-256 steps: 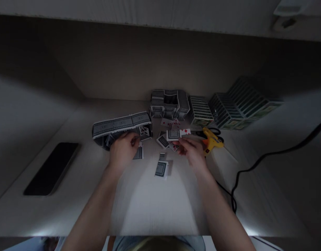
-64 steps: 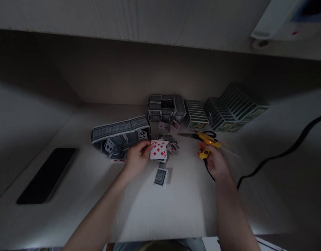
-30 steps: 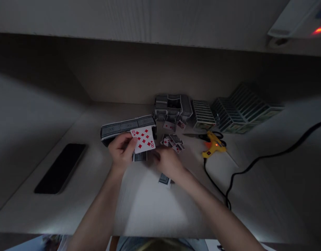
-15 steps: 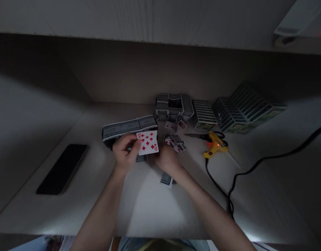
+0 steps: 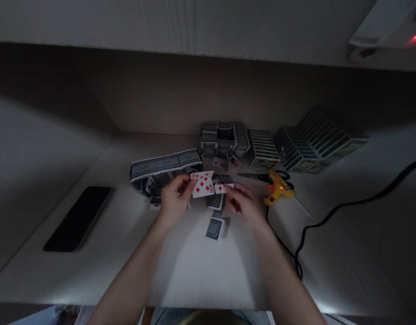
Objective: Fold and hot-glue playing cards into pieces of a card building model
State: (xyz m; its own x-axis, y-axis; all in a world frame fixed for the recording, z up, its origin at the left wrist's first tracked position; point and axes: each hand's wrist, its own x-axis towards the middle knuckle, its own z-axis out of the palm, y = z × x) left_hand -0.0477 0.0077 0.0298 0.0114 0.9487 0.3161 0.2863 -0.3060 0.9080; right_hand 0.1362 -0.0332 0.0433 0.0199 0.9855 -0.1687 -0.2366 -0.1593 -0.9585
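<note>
Between thumb and fingers, my left hand [image 5: 176,196] pinches an eight of diamonds card [image 5: 203,185], face up. My right hand [image 5: 245,201] is closed on a small card piece [image 5: 220,188] with a red diamond, held close to the card's right side. Behind my left hand stands a long box shape built of cards [image 5: 165,163], with an open front. Below the held cards, a small stack of cards [image 5: 214,229] lies back side up. Other card pieces lie partly hidden behind my hands.
A black phone [image 5: 78,219] lies at the left. At the right are a yellow glue gun [image 5: 277,188] with a black cable and scissors [image 5: 253,176]. Card structures [image 5: 224,137] and slatted card shapes [image 5: 265,146] stand along the back.
My left hand has moved right with the eight of diamonds. My right hand has shifted right and up, and the small card piece now shows in its fingers.
</note>
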